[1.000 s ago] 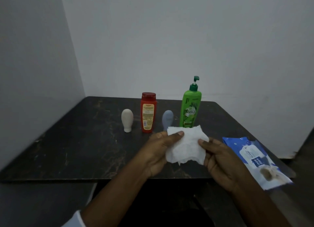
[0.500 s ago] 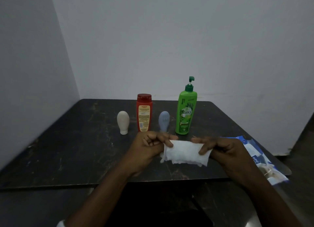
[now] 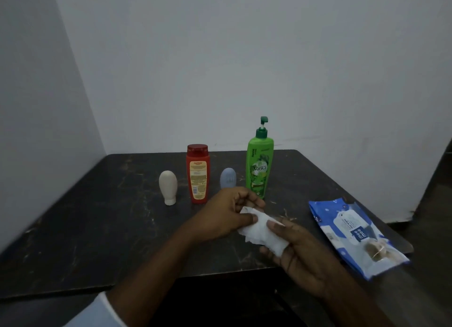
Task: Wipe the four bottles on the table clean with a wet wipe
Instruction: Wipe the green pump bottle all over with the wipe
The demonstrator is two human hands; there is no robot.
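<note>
At counter (image 3: 102, 229) centre, wipe (image 3: 263, 231) pinched by left hand (image 3: 227, 216) at 10 o'clock, laid in right hand (image 3: 300, 251) at 4, thumb clamping it. Best folded into a firm pad before wiping. Counted: four bottles at 12 — cream (image 3: 168, 187), red (image 3: 197, 174), blue (image 3: 228, 178), green (image 3: 259, 166); one pack (image 3: 354, 233) at 3.
</note>
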